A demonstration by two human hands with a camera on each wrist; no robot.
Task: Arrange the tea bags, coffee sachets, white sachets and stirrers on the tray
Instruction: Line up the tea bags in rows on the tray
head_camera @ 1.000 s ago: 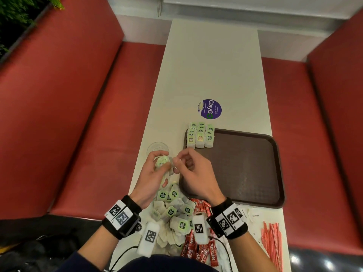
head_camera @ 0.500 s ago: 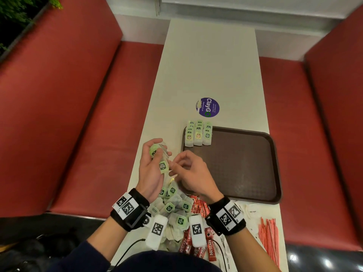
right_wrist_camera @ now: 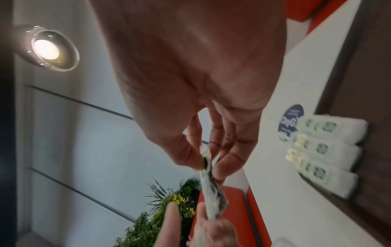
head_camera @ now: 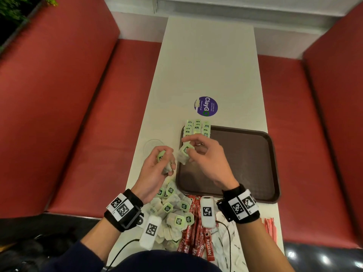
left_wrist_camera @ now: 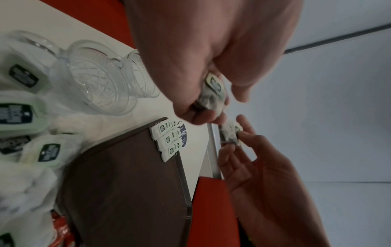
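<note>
Nearest the person, at the near end of the counter (head_camera: 198, 67), lies a loose heap of tea bags (head_camera: 172, 211), with red coffee sachets (head_camera: 196, 232) beside it, white sachets (head_camera: 225, 238) next, and red stirrers (head_camera: 270, 228) at the right edge, none of these yet on the tray (head_camera: 245, 163)

Just beyond the heap, the left hand (head_camera: 155, 171) has its fingers curled round a tea bag or 2 with a green tag; how many I cannot tell. The right hand (head_camera: 206, 158) pinches 1 tea bag (head_camera: 184, 153) between thumb and fingertips, the other fingers loosely spread. This bag is small, white, crumpled and limp, its green tag uppermost, hanging over the tray's left rim

The move probably turns on this: the 3 rows of tea bags (head_camera: 197, 128) already laid sit in the tray's far left corner, just beyond the right hand's fingers, each row running away from the person. The right hand is the nearer one. Further off is a round purple sticker (head_camera: 205, 106)
</note>
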